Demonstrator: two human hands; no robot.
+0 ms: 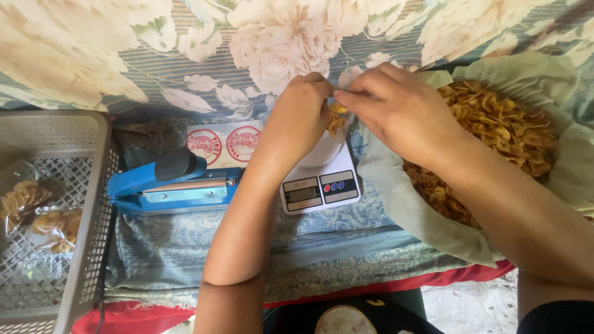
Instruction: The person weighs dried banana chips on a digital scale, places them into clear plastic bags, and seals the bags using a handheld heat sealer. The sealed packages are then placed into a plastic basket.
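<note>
My left hand [299, 117] and my right hand [399, 105] meet above a small white digital scale [318, 188]. Together they pinch the top of a small clear plastic bag of yellow banana chips [336, 120], which hangs over the scale's platform. Most of the bag is hidden behind my fingers. To the right lies a large heap of loose banana chips [501, 127] in a grey-green cloth-lined container [402, 204], partly under my right forearm.
A blue heat sealer [170, 185] sits left of the scale, with round red-and-white stickers [223, 143] behind it. A grey plastic basket [59, 216] at far left holds sealed chip bags [37, 213]. Floral fabric covers the surface.
</note>
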